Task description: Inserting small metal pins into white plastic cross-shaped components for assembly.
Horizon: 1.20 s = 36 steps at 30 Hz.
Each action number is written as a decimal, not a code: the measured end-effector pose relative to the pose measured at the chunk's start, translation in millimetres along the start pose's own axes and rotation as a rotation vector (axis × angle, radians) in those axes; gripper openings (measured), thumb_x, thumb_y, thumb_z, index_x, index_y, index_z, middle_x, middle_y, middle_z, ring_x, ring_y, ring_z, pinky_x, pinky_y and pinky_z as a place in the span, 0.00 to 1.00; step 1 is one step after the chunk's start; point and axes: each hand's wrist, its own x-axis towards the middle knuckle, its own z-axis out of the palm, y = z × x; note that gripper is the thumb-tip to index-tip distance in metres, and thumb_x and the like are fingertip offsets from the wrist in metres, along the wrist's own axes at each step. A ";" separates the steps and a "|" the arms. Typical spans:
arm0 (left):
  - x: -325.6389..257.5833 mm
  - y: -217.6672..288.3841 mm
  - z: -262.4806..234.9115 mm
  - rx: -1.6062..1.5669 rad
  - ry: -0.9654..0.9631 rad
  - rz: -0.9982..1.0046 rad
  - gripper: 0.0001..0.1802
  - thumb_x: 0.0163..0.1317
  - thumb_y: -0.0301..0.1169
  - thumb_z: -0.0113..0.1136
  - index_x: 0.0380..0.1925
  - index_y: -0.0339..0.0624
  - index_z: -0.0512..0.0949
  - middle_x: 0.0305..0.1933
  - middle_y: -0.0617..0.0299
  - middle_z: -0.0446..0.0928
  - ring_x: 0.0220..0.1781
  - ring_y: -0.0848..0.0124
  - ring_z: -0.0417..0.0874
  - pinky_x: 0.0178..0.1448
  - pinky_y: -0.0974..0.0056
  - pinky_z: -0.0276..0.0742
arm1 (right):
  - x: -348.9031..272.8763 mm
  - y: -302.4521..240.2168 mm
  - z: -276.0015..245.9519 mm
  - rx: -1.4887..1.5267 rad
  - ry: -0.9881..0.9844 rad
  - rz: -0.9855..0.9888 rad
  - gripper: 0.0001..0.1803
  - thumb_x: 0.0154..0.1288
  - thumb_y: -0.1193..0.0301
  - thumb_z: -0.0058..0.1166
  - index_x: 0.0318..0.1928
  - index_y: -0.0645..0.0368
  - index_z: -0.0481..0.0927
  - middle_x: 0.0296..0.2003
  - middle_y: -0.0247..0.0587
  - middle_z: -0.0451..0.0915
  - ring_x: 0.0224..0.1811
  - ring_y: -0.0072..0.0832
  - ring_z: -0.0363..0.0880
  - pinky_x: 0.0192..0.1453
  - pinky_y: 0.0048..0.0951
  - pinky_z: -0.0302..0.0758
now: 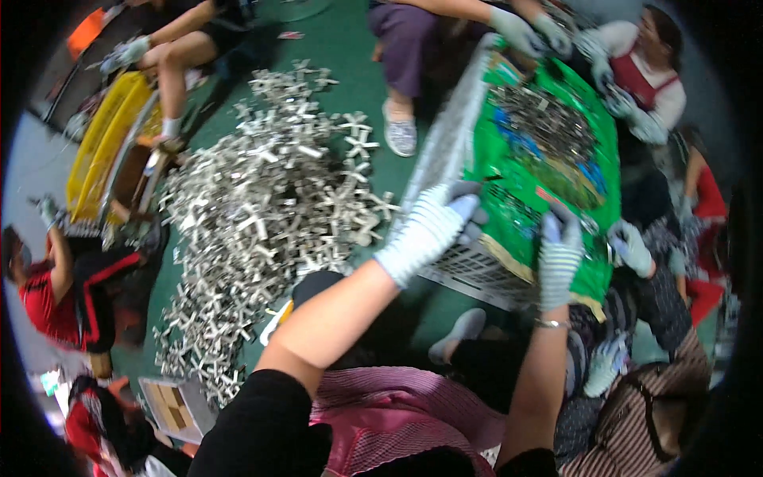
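Observation:
Both my hands wear white-and-grey striped gloves with grey fingertips. My left hand (435, 229) is at the left edge of a green plastic sheet (497, 163) spread over a crate (469, 274); its fingers are curled together, and what they hold, if anything, is too small and blurred to name. Over the near part of the sheet, my right hand (561, 258) has its fingers bent in a pinch, with whatever is in them hidden. Small dark metal parts (548, 123) lie heaped on the sheet's far half, with blue plastic showing beside them.
A large pile of silvery cross-shaped metal pieces (262, 191) covers the green floor (362, 87) to the left. Gloved co-workers sit around the crate; a co-worker's hand (632, 248) is close to my right. Yellow crates (107, 151) and an open box (171, 407) stand farther left.

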 end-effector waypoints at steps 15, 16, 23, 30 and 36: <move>-13.8 -4.2 38.8 0.335 -0.036 0.152 0.14 0.66 0.28 0.51 0.46 0.30 0.74 0.30 0.62 0.78 0.23 0.81 0.76 0.28 0.76 0.74 | -12.8 -47.9 27.6 0.681 -0.180 0.298 0.20 0.57 0.79 0.62 0.49 0.65 0.70 0.33 0.38 0.80 0.29 0.18 0.78 0.35 0.18 0.77; -12.2 -7.4 39.8 0.400 -0.023 0.193 0.13 0.65 0.29 0.52 0.46 0.31 0.74 0.29 0.61 0.79 0.23 0.79 0.77 0.28 0.74 0.74 | -13.8 -44.5 27.6 0.633 -0.148 0.250 0.19 0.57 0.79 0.62 0.48 0.64 0.71 0.33 0.37 0.80 0.30 0.18 0.78 0.36 0.18 0.76; -25.7 -0.1 28.9 0.482 0.012 0.220 0.15 0.64 0.35 0.53 0.46 0.39 0.76 0.32 0.54 0.80 0.30 0.68 0.81 0.37 0.63 0.77 | -11.3 -53.9 28.3 0.131 -0.166 -0.139 0.14 0.55 0.74 0.60 0.44 0.61 0.79 0.37 0.41 0.81 0.41 0.29 0.79 0.48 0.29 0.75; -29.1 5.5 29.1 0.824 -0.088 0.330 0.18 0.64 0.42 0.52 0.42 0.39 0.75 0.33 0.45 0.78 0.39 0.52 0.81 0.43 0.55 0.76 | -27.6 -49.9 37.4 0.324 -0.025 0.056 0.06 0.63 0.75 0.54 0.40 0.63 0.76 0.34 0.37 0.79 0.36 0.21 0.76 0.45 0.24 0.75; 22.6 122.4 -82.7 0.747 0.294 0.423 0.18 0.58 0.40 0.53 0.40 0.36 0.76 0.40 0.45 0.76 0.39 0.53 0.78 0.44 0.58 0.75 | -27.2 -29.7 6.2 0.438 0.019 0.115 0.06 0.64 0.73 0.51 0.38 0.62 0.73 0.26 0.36 0.73 0.25 0.20 0.67 0.32 0.22 0.69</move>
